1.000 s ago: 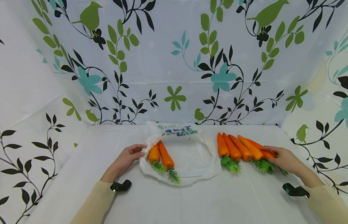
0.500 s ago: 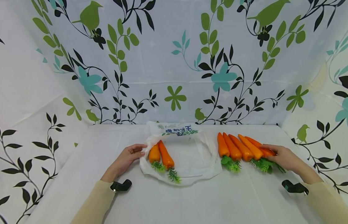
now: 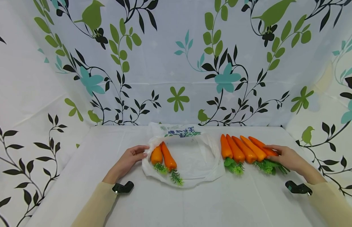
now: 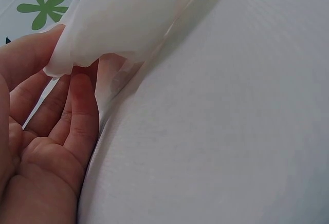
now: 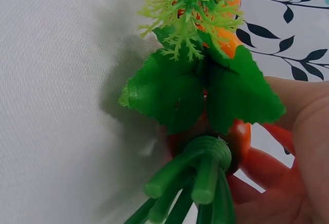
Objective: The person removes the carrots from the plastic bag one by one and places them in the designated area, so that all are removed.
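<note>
I have the right hand (image 5: 308, 167) at four o'clock, gripping a red-orange carrot (image 5: 240, 137) whose green stems (image 5: 204, 178) point toward six; broad leaves (image 5: 169, 90) sit above it, a feathery sprig (image 5: 193, 8) at twelve, leaf-printed cloth (image 5: 288, 31) at two.

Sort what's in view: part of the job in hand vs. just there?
Job:
- plastic bag, rim pinched by the left hand
- two carrots in the bag
- rightmost carrot, held by the right hand
- probably the four carrots beside it

Just there:
- patterned backdrop
- white-covered table
- wrist cameras
</note>
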{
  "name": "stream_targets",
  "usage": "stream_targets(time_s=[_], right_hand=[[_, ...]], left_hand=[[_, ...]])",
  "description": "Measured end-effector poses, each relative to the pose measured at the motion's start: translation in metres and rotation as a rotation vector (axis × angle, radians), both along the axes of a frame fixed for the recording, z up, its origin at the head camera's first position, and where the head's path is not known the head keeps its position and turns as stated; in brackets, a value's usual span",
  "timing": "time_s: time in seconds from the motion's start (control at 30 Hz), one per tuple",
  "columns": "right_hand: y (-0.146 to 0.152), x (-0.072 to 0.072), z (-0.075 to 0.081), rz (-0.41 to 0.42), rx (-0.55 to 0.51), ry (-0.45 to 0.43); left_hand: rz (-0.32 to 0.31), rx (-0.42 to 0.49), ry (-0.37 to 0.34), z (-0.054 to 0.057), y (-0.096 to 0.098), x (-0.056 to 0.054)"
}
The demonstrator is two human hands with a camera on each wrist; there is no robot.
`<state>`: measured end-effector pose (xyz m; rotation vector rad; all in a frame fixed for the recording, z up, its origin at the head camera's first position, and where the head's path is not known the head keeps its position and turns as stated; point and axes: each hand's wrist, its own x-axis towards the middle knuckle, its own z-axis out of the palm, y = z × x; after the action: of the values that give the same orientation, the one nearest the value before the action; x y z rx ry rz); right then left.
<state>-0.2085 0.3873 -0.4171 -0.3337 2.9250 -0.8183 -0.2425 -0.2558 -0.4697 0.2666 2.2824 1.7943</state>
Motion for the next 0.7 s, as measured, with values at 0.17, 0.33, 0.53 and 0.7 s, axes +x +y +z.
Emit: stream_targets(time_s=[0.17, 0.33, 0.53, 0.7], right_hand=[[0.004, -0.001, -0.002, -0.013, -0.019, -0.006], [0.008, 0.000, -0.001, -0.019, -0.028, 0.005], [0.004, 0.004, 0.006, -0.035, -0.018, 0.046], [-0.003, 0.006, 0.012, -0.035, -0.009, 0.089]], left_hand=[[-0.004, 0.004, 0.003, 0.001, 0.001, 0.001], [-0.006, 0.010, -0.002, 0.002, 0.001, 0.001], [-0.008, 0.015, 0.005, 0.000, 0.001, 0.000], [-0.013, 0.015, 0.010, 0.000, 0.001, 0.000]])
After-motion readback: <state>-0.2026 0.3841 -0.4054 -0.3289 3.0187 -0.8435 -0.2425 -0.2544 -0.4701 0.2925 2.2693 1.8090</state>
